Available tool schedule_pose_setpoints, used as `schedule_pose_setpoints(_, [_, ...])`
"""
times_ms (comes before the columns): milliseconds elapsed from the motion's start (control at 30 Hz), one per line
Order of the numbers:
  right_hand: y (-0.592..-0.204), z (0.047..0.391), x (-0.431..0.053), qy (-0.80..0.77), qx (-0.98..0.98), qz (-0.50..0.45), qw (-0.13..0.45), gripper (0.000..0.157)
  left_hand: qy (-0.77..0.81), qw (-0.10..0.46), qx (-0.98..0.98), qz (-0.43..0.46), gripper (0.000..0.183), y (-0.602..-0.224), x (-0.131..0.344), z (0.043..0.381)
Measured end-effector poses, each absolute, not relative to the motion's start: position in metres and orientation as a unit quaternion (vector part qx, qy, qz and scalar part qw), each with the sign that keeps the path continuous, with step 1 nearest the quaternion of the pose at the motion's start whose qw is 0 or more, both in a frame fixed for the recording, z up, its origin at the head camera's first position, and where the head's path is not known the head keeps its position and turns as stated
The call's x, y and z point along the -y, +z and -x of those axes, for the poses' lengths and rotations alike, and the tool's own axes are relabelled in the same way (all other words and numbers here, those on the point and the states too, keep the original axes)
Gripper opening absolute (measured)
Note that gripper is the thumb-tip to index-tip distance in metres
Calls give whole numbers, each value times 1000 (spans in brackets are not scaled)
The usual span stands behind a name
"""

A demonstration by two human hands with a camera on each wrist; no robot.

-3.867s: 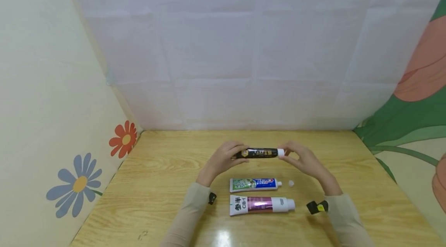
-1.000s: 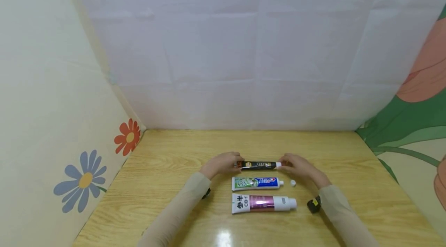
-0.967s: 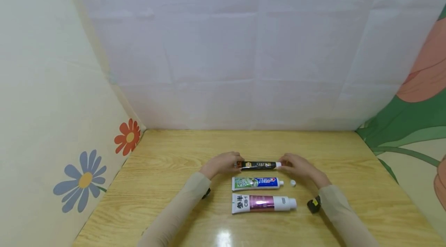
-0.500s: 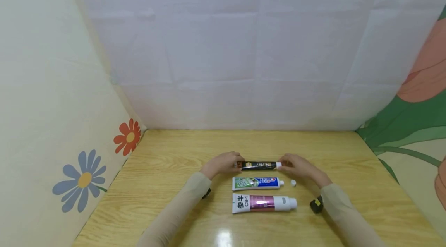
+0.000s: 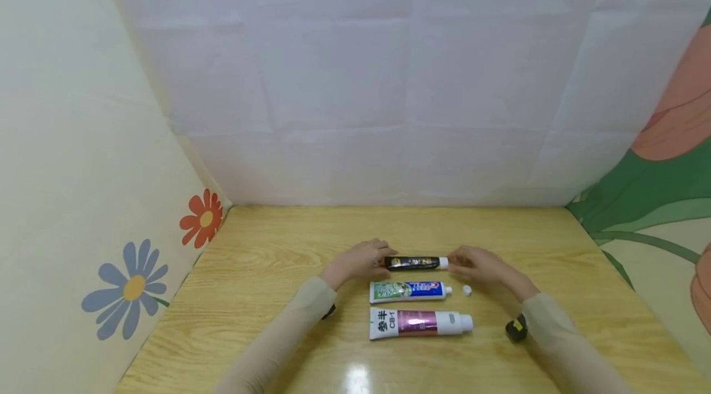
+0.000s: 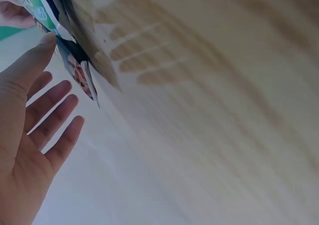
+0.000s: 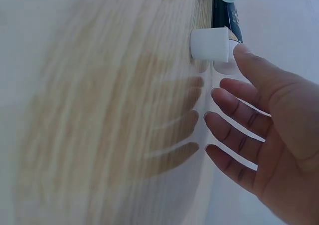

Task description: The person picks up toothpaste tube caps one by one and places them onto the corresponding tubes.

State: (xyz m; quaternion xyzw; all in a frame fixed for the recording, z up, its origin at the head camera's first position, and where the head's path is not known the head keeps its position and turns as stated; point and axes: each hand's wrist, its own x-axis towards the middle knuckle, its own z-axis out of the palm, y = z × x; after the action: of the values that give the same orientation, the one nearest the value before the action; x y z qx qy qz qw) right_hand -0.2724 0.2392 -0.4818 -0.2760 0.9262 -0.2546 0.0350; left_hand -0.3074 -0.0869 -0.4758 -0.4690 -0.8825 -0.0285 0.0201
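Observation:
A black toothpaste tube [image 5: 413,263] with a white cap lies flat on the table, farthest back of a row of three. My left hand [image 5: 360,260] is at its crimped end; in the left wrist view the thumb [image 6: 30,60] is close to the tube and the fingers are spread. By the white cap is my right hand [image 5: 482,264], its fingers [image 7: 232,135] loose and apart in the right wrist view. Whether either thumb touches the tube, I cannot tell. In front lies a green-and-blue toothpaste tube [image 5: 408,291], uncapped, beside a small loose white cap [image 5: 466,289].
Nearest me lies a larger white-and-purple toothpaste tube [image 5: 419,323], capped. The wood-grain table [image 5: 266,258] meets a pale sheet [image 5: 344,134] at the back and flower-printed walls at both sides.
The black tube, held up between both hands at first, has come down onto the table behind the others. Lately the fingers have loosened, and the right forearm has shifted slightly right.

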Motion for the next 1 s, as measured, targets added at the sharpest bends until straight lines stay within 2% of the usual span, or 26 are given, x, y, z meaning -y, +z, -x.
schedule_pose_setpoints(200, [-483, 266, -244, -267, -923, 274, 34, 44, -28, 67, 862, 501, 55, -475, 82, 303])
schedule_pose_setpoints(533, [-484, 253, -251, -285, -912, 292, 32, 46, -22, 103, 833, 543, 47, -469, 72, 285])
schedule_pose_setpoints(1000, [-484, 245, -263, -309, -901, 295, 75, 44, 9, 74, 828, 556, 51, -476, 63, 271])
